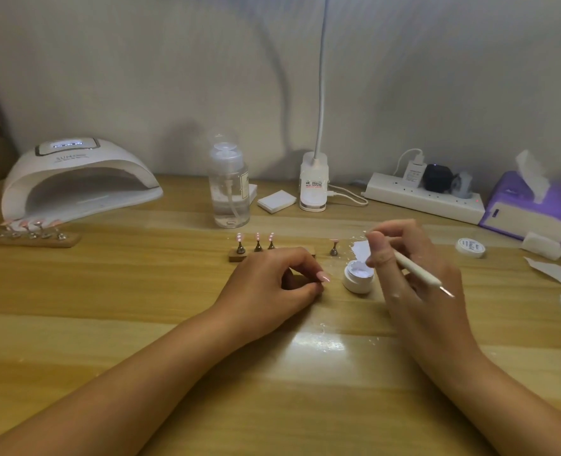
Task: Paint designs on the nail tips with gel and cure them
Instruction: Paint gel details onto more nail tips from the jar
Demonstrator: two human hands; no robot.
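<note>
The left hand pinches a pink nail tip, the right hand grips a white pen

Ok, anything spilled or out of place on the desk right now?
Yes. White flecks are scattered on the table near its middle, possibly stray gel. One nail-tip stand sits off the wooden base, alone beside the open gel jar. Torn paper scraps lie at the right edge.
</note>
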